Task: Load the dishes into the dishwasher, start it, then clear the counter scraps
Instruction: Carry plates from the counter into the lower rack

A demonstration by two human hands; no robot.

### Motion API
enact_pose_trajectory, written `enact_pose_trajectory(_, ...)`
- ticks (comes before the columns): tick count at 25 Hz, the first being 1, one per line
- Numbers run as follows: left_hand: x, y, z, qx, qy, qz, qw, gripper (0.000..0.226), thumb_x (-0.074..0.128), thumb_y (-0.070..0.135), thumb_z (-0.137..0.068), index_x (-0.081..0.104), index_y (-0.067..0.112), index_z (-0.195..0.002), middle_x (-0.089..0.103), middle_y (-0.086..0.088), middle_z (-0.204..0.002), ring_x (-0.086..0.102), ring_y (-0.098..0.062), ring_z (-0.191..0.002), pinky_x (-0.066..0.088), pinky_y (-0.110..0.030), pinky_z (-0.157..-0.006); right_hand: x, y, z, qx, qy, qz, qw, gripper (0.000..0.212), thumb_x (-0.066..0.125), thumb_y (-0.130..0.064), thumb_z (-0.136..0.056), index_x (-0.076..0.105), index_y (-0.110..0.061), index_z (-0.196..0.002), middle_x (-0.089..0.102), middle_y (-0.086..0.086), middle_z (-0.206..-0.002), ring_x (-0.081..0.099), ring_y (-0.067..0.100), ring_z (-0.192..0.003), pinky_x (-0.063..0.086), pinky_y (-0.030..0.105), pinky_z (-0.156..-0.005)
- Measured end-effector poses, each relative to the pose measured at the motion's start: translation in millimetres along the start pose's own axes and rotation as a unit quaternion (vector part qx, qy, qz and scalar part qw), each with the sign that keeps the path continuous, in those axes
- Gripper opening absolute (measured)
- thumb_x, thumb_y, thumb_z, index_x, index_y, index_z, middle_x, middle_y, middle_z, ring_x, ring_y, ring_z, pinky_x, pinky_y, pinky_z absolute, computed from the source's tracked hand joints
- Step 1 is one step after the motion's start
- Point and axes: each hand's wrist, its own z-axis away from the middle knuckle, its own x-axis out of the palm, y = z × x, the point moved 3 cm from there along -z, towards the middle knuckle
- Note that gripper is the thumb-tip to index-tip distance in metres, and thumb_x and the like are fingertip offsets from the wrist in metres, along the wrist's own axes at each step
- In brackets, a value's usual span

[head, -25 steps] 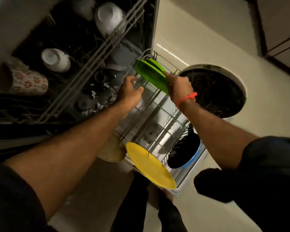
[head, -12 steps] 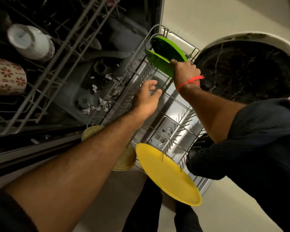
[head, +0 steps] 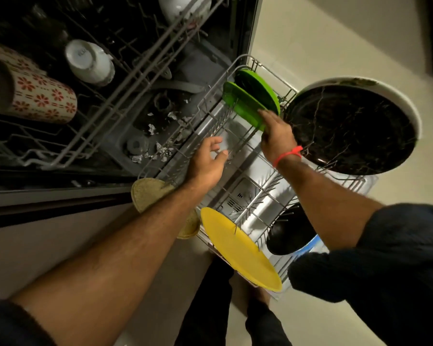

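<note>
The dishwasher's lower rack [head: 211, 109] is pulled out over the open door. Two green plates [head: 245, 106] stand on edge at its far end. My right hand [head: 276, 134], with a red band at the wrist, touches the nearer green plate's rim with straight fingers. My left hand [head: 206, 162] hovers over the rack's middle with relaxed fingers, holding nothing. A yellow plate [head: 238, 248] stands at the rack's near end, with a dark bowl [head: 289, 232] beside it. A large black marbled plate [head: 348, 128] stands along the rack's right side.
The upper rack [head: 125, 78] carries a flowered mug [head: 33, 93], a white cup [head: 90, 62] and a white bowl [head: 180, 6]. White scraps [head: 160, 146] lie on the tub floor. A tan woven mat [head: 150, 191] shows under my left arm. Pale floor tile [head: 335, 33] lies to the right.
My right hand has let go of the nearer green plate, which now stands in the rack; its fingers have straightened against the rim. My left hand has drawn slightly back.
</note>
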Motion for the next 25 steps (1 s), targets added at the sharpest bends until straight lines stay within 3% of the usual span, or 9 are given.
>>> enact_pose_trajectory(5,-45.3,24.0,111.4,0.040,0.056,-0.005,0.998,0.027,0.058,0.012,-0.101,0.061,0.019,-0.127,0.063,0.003,-0.129,0.056,-0.010,-0.113,0.048,-0.031,-0.099,-33.0,-71.5,109.0,-0.066,-0.065,-0.080,0.992,0.061,0.045,0.005,-0.079,0.058,-0.016,-0.135,0.066,0.012,-0.126,0.062,0.030,-0.116,0.052,0.043,-0.098)
enact_pose_trajectory(10,-119.8,51.3,270.6,0.049,0.123,-0.006,0.991,0.022,0.058,0.017,-0.100,0.068,0.024,-0.119,0.069,0.011,-0.108,0.064,-0.007,-0.098,0.054,-0.039,-0.095,-103.1,-198.4,221.1,-0.158,-0.129,-0.138,0.969,0.048,0.041,-0.012,-0.088,0.060,-0.021,-0.131,0.073,0.005,-0.110,0.069,0.025,-0.100,0.054,0.040,-0.093)
enact_pose_trajectory(17,-227.1,47.5,466.7,0.067,0.290,0.043,0.954,0.022,0.057,0.013,-0.102,0.065,0.018,-0.122,0.070,0.003,-0.115,0.068,-0.014,-0.103,0.057,-0.045,-0.094,-151.8,-371.4,350.8,-0.358,-0.203,-0.165,0.896,0.041,0.047,-0.006,-0.093,0.062,-0.019,-0.129,0.074,-0.002,-0.104,0.068,0.013,-0.097,0.052,0.030,-0.094)
enact_pose_trajectory(22,-310.7,33.5,531.6,0.063,0.398,0.117,0.908,0.023,0.057,0.015,-0.102,0.062,0.026,-0.122,0.067,0.004,-0.117,0.068,-0.018,-0.101,0.058,-0.049,-0.091,-144.7,-481.8,391.1,-0.393,-0.238,-0.221,0.860,0.039,0.050,0.000,-0.094,0.063,-0.016,-0.126,0.075,-0.003,-0.099,0.070,0.008,-0.077,0.056,0.027,-0.084)
enact_pose_trajectory(25,-366.6,21.5,543.0,0.071,0.423,0.147,0.891,0.024,0.057,0.016,-0.102,0.062,0.026,-0.124,0.066,0.007,-0.117,0.069,-0.019,-0.101,0.058,-0.041,-0.093,-123.7,-546.2,382.3,-0.393,-0.210,-0.225,0.866,0.034,0.052,-0.003,-0.093,0.066,-0.014,-0.123,0.074,0.000,-0.099,0.070,0.012,-0.083,0.057,0.034,-0.085)
